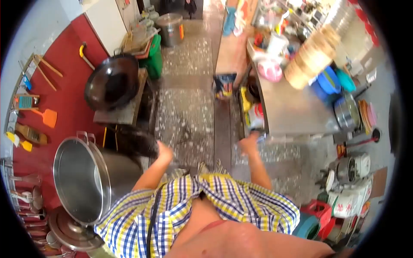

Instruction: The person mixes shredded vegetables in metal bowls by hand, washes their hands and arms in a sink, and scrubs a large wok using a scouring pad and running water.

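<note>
My left hand is low at the left of the walkway, thumb up, its other fingers blurred. Right beside it is a dark, rounded pan-like thing; whether the hand grips it I cannot tell. Fingers curled, my right hand is by the near left corner of the metal table. A small dark and bluish thing shows at its fingertips, too blurred to name. Left of my body stands a tall steel stockpot, open at the top. A large black wok leans farther up on a low bench.
Bamboo steamer baskets, a blue basin and a pink bag crowd the table. A green bin and a lidded metal pot stand ahead on the left. A red stool is at the right rear. Wet-looking floor runs forward.
</note>
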The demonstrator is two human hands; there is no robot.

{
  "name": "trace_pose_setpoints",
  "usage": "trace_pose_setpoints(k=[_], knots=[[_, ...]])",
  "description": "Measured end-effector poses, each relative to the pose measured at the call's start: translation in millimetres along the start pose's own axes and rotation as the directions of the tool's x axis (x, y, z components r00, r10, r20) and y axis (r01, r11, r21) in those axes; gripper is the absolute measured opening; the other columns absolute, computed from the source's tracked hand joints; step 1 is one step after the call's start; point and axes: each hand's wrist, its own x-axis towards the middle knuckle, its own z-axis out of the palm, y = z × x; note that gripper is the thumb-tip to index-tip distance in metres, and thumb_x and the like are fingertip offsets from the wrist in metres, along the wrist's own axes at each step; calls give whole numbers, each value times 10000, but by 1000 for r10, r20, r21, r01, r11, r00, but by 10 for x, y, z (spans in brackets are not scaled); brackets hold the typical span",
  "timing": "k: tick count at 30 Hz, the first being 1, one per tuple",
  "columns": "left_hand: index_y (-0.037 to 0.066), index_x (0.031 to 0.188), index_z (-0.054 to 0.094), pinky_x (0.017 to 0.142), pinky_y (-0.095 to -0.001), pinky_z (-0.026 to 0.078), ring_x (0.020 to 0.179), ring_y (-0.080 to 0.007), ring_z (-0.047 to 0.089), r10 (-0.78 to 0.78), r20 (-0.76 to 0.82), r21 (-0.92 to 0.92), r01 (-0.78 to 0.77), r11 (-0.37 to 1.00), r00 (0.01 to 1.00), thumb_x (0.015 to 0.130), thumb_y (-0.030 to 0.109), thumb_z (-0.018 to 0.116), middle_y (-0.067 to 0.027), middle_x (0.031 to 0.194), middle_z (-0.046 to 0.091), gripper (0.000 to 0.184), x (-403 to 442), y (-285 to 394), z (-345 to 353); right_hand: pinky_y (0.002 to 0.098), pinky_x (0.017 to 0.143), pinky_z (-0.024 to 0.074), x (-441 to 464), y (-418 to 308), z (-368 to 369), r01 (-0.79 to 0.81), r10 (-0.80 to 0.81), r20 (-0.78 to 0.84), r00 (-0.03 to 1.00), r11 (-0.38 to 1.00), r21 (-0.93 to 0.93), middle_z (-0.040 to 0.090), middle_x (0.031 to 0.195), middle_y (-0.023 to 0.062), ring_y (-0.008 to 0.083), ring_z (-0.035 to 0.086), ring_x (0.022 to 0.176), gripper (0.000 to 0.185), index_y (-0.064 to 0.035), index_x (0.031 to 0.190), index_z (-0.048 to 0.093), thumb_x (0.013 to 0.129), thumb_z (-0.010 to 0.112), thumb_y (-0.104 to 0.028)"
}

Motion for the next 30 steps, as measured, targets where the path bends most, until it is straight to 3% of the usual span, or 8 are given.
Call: trace_pose_setpoints(k=[3,10,18,21,24,27,29,30], knots=[[121,1132,506,819,-407,412,892,-323,566,-150,-262,-902,-186,390,953,803,405,469,-155,945,605,436,-663,-271,530,311,699,469,569,-1286,-712,-39,-17,59,998,574,818,626,896,109,207,603,789,260,-68,980,595,776,596,-229],[79,998,609,812,-381,444,981,-285,555,-140,460,-734,464,496,877,734,279,556,-148,1036,585,336,-967,-718,949,319,715,473,2182,-1696,-1010,300,-321,-139,937,535,790,626,873,120,240,608,808,315,-49,990,563,761,595,-262],[21,1024,535,775,-420,442,924,-337,544,-132,-292,-754,-143,641,947,758,192,510,-171,983,577,317,1009,-1337,-1019,341,730,468,2562,-1132,-1057,158,-297,172,939,819,552,618,896,136,273,595,828,308,-44,994,575,757,564,-241],[38,1121,466,818,-389,421,979,-326,509,-162,-792,-574,-629,524,589,777,211,551,-176,1042,546,395,1424,-1611,-2083,362,741,469,2734,-718,-1083,-46,-33,140,990,850,525,618,897,145,290,595,834,291,-44,949,589,737,599,-243],[28,1137,467,825,-348,427,977,-292,534,-57,-855,-500,-787,361,516,794,188,547,-170,1061,549,387,1339,-1877,-3009,333,723,480,2988,-455,-1119,-230,216,112,970,660,715,636,847,117,221,613,801,259,-47,931,608,741,594,-223],[41,1179,455,808,-268,432,973,-128,529,119,-756,-643,-697,-319,643,852,137,498,-61,1056,570,344,1133,-1872,-3418,322,719,478,2966,-472,-1179,-200,246,90,965,471,859,637,840,107,187,609,787,253,-50,931,616,741,591,-216],[47,1178,460,825,-308,433,984,-200,543,197,-574,-796,-486,-362,794,838,197,515,-94,1069,571,376,1397,-1743,-2852,334,722,475,2926,-492,-1194,-245,285,102,953,529,813,629,860,116,212,607,806,268,-47,922,614,738,596,-242],[48,1157,477,829,-340,428,987,-240,541,148,-490,-849,-508,146,859,811,252,535,-109,1073,567,406,1453,-1763,-2494,334,722,475,2964,-505,-1247,-258,299,109,948,522,813,629,860,116,212,607,806,268,-47,922,614,738,596,-242]])
